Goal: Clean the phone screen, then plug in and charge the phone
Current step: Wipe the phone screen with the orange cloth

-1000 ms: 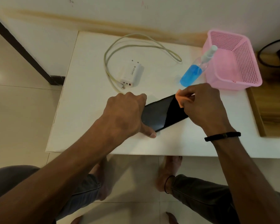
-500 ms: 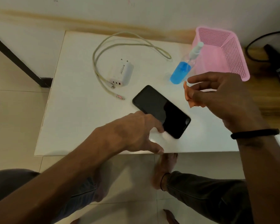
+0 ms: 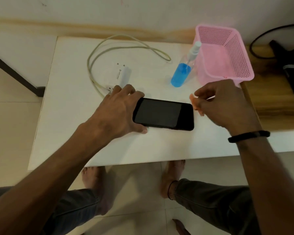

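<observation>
Head view, looking down on a white table [image 3: 71, 126]. Phone [image 3: 163, 114] lies flat, screen up, long side across the table, near the middle. Left hand [image 3: 119, 112] clamps its left end: fingers curled over the far edge, thumb against the near edge. Right hand [image 3: 227, 106] sits just off the phone's right end, fingertips pinching a small orange cloth [image 3: 196, 106] that is close to the phone's corner; contact cannot be made out. Spray bottle [image 3: 183, 72] with blue liquid stands behind, leaning against or just beside the pink basket [image 3: 227, 53]. White charger [image 3: 121, 76] and its looped cable [image 3: 126, 41] lie just beyond the left hand's knuckles. Risks as judged from here: the screen looks dark and glossy, so a wipe pushed hard toward the left could slide the phone if the grip loosens. The right forearm reaching back for the bottle could knock it over, tall and narrow as it is. The left hand lifting away carelessly could snag the cable plug at the charger and drag both. Cloth is small; fingertips may smear the glass instead.
</observation>
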The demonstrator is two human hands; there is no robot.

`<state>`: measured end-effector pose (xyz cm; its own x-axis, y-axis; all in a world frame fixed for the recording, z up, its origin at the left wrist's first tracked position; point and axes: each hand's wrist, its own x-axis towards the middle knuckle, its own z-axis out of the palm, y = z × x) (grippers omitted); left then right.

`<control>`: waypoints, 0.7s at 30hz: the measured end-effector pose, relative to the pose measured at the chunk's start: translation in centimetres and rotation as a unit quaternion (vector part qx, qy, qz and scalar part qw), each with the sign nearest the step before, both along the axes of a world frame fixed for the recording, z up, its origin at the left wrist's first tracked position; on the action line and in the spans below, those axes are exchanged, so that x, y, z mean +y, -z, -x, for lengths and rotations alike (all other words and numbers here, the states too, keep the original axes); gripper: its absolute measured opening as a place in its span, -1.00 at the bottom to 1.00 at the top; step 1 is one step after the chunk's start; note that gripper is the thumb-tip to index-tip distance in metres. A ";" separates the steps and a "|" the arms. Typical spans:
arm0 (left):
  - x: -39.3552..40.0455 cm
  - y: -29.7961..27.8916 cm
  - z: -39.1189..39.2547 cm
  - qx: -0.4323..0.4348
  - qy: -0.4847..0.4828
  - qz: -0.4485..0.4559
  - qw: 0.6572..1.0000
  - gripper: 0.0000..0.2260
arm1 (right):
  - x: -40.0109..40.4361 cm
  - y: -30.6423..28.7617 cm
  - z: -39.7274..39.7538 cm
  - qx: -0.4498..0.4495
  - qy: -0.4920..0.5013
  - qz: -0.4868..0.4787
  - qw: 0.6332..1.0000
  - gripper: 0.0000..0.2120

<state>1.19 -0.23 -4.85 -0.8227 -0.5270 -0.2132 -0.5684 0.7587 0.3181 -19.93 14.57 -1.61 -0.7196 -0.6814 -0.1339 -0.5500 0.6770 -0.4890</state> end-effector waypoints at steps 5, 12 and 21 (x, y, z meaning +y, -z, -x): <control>0.1 -0.1 0.0 0.011 -0.001 -0.007 1.000 -0.20 | -1.2 2.2 -0.9 0.082 -0.027 -0.097 0.992 -0.82; 0.6 -0.1 -0.1 0.020 -0.020 -0.041 0.999 -0.24 | -2.6 2.6 -2.1 0.091 -0.034 -0.072 0.993 -0.84; 0.7 -0.2 0.1 0.005 -0.022 -0.019 1.000 -0.25 | -3.6 1.8 -7.1 0.062 -0.155 -0.017 0.986 -0.84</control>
<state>1.09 0.46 -4.64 -0.8004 -0.5552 -0.2262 -0.5986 0.7199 0.3512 -12.87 10.95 -3.40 -0.4899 -0.8677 -0.0844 -0.7873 0.4819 -0.3846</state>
